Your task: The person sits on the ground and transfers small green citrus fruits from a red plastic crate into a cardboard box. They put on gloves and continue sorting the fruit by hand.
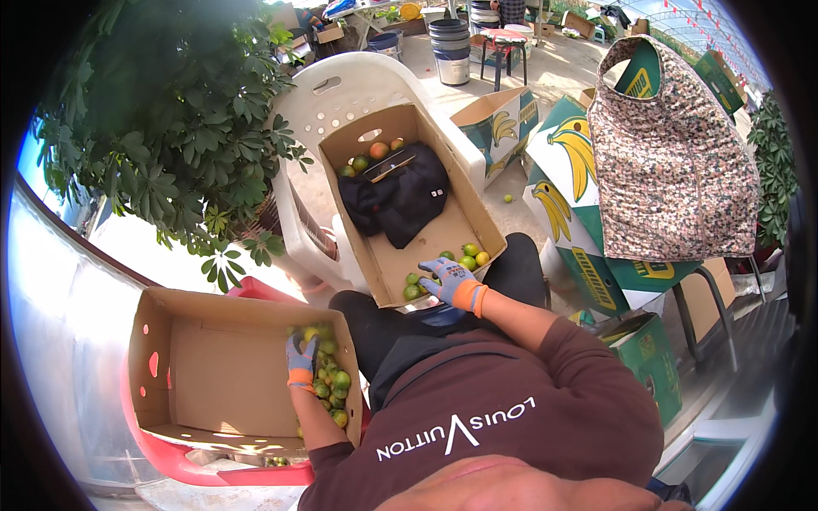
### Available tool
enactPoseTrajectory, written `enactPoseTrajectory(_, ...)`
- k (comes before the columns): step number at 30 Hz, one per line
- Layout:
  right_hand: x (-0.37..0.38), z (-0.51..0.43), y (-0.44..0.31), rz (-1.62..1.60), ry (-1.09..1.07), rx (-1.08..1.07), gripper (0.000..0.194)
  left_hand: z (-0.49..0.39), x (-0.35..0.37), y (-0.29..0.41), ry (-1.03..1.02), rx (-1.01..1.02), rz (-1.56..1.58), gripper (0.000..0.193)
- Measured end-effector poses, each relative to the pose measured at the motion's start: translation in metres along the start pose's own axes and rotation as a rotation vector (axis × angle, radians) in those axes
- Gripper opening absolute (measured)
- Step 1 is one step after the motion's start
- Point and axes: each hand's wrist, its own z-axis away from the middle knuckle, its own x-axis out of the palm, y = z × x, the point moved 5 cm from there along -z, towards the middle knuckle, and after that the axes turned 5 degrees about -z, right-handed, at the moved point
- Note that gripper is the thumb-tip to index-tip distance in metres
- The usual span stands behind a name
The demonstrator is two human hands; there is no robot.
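Note:
My left hand [302, 361], in a grey glove with an orange cuff, reaches into a cardboard box [223, 310] on a red plastic chair. Its fingers touch green and yellow tomatoes [340, 380] piled along the box's right side; whether it grips one is hidden. My right hand [452, 281], gloved alike, is over the near end of a second cardboard box [425, 124] on a white plastic chair. Green tomatoes [411, 292] lie at its fingertips, and several green and yellow ones [468, 262] lie beside it. Farther in are a black cloth garment [402, 198] and more tomatoes [379, 151].
A leafy potted plant [166, 115] stands at the left. At the right, a floral cloth [677, 172] covers stacked banana cartons [562, 166]. Stacked buckets [449, 51] and a stool [503, 38] stand beyond. A person's checked sleeve [512, 11] shows at the top.

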Motion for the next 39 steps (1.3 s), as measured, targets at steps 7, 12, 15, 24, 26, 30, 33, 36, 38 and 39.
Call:
enactPoseTrajectory(7,0.034,-0.009,-0.097,-0.931,-0.514,-0.350,0.059,0.048,0.057,0.216,-0.231,0.779,0.039,0.058)
enactPoseTrajectory(12,0.010,-0.009,-0.032,-0.160,-0.073,-0.130,0.056,0.021,0.053,0.167,-0.022,0.703,0.040,0.059)
enactPoseTrajectory(15,-0.009,-0.005,-0.015,0.269,-0.092,0.006,0.056,0.011,0.026,0.098,0.054,0.191,0.115,0.055)
enactPoseTrajectory(24,0.006,0.010,0.012,0.490,-0.155,-0.028,0.037,-0.009,0.074,-0.117,-0.021,-0.046,0.050,0.054)
enactPoseTrajectory(26,0.005,0.011,0.011,0.502,-0.130,-0.041,0.036,-0.014,0.077,-0.122,-0.014,0.022,0.115,0.051)
enactPoseTrajectory(30,0.007,0.012,0.013,0.527,-0.085,-0.099,0.035,-0.008,0.067,-0.099,-0.071,-0.053,-0.204,0.061)
enactPoseTrajectory(33,0.004,0.012,0.008,0.514,-0.124,-0.054,0.035,0.004,0.055,-0.075,-0.080,-0.127,-0.343,0.069)
enactPoseTrajectory(36,0.001,0.012,0.004,0.493,-0.153,-0.014,0.036,0.007,0.051,-0.067,-0.143,-0.177,-0.343,0.073)
enactPoseTrajectory(38,0.002,0.012,0.006,0.473,-0.134,-0.023,0.038,0.009,0.048,-0.063,-0.127,-0.173,-0.332,0.073)
enactPoseTrajectory(39,0.004,0.011,0.011,0.460,-0.109,-0.042,0.039,0.009,0.044,-0.058,-0.098,-0.177,-0.321,0.072)
